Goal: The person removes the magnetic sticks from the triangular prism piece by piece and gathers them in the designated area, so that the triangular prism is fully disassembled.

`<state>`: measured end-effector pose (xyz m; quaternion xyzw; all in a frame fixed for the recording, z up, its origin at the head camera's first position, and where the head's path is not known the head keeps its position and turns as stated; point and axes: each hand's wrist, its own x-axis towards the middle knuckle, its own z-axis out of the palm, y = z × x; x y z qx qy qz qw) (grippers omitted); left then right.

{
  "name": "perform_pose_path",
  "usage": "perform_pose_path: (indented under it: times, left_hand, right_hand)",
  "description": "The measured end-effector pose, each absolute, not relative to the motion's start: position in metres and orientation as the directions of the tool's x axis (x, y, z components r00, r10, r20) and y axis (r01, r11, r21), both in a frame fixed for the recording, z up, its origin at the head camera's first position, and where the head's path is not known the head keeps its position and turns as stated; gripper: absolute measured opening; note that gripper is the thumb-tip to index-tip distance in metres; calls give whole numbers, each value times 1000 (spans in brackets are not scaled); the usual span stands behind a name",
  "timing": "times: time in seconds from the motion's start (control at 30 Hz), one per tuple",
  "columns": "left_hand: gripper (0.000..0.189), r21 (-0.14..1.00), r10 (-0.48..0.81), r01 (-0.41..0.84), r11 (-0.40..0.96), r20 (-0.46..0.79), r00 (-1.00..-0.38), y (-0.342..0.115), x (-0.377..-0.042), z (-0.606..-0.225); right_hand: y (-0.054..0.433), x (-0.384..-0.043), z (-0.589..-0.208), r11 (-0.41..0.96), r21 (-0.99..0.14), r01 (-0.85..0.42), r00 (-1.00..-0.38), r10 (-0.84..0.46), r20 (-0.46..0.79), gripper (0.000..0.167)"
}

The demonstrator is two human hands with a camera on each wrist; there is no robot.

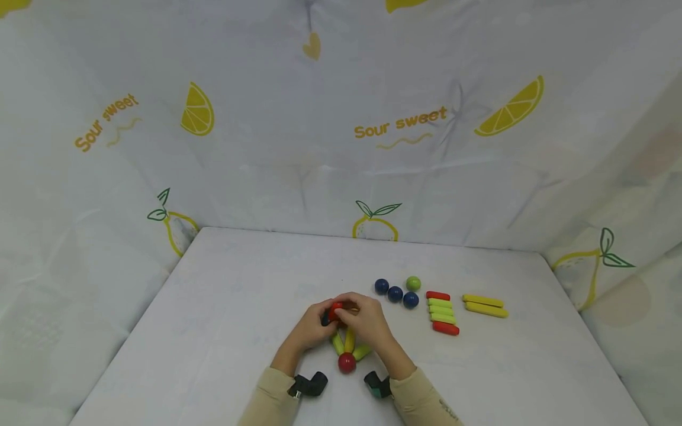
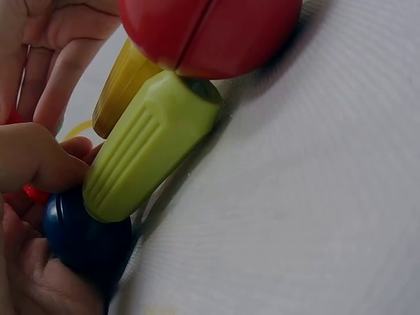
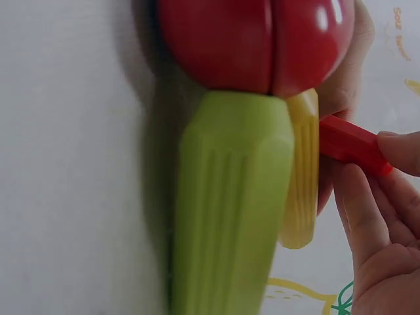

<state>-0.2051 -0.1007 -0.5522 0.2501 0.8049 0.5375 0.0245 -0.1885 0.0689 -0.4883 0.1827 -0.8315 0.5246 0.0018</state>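
A red ball (image 1: 347,362) lies on the table nearest the person, with two light green sticks (image 1: 362,352) and a yellow stick (image 1: 349,340) fanning out from it. My left hand (image 1: 314,326) holds a blue ball (image 2: 85,236) at the far end of one green stick; its thumb lies beside that stick in the left wrist view. Between thumb and fingers, my right hand (image 1: 369,322) pinches a short red stick (image 3: 357,144), whose other end reaches toward the left hand. Fingers partly hide the blue ball and the red stick in the head view.
Several blue balls (image 1: 395,294) and a green ball (image 1: 413,283) sit beyond the right hand. Right of them lie short red (image 1: 445,328) and light green sticks (image 1: 441,310) in a column, then two long yellow sticks (image 1: 486,309). A patterned cloth (image 1: 298,195) hangs behind the table.
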Motion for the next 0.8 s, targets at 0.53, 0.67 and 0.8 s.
perform_pose_path:
  times: [0.53, 0.67, 0.8]
  left_hand:
    - [47, 879, 432, 353, 320, 196, -880, -100, -204, -547]
    - [45, 881, 426, 340, 328, 184, -886, -99, -202, -545]
    - [45, 893, 433, 317, 320, 160, -887, -98, -202, -546]
  right_hand:
    - [74, -193, -494, 262, -956, -133, -975, -209, 79, 20]
    - [80, -195, -490, 181, -978, -99, -979, -194, 63, 21]
    - [96, -195, -488, 127, -989, -72, -983, -178, 49, 24]
